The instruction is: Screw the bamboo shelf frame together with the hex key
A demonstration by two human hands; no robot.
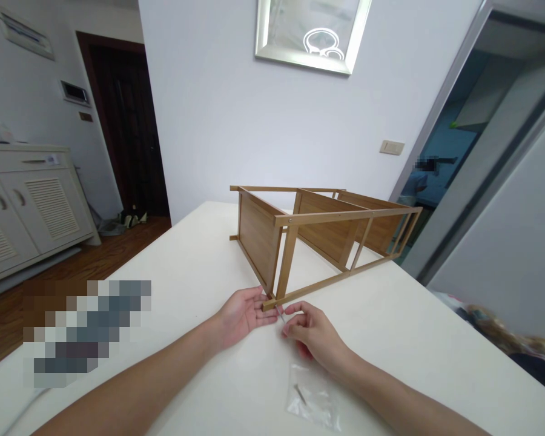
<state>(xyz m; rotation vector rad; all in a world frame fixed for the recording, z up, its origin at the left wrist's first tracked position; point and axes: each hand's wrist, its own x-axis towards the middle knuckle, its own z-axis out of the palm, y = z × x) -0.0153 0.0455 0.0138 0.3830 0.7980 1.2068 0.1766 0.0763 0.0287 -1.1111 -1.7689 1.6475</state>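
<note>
Lying on the white table (pixel 186 260), the wooden shelf frame (pixel 258 237) is met at its near corner by both hands; by the left hand (pixel 240 318), palm up, loosely open fingers are placed behind this corner; by the right hand (pixel 317 336), with narrowed fingers, a thin metal rod (pixel 280 314) is held at the rail; nearby, a screw (pixel 300 395) is seen in a clear bag (pixel 320 407).

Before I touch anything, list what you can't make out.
All in the head view:
Slim metal rod by the right hand: too small to tell its type.
Left hand: fingers partly hidden by the wooden shelf rack.
Fastener in the plastic bag: too small to show its thread.
Object on the tabletop: hidden by pixelation.
Framed picture: top cut off by the upper edge.
</note>
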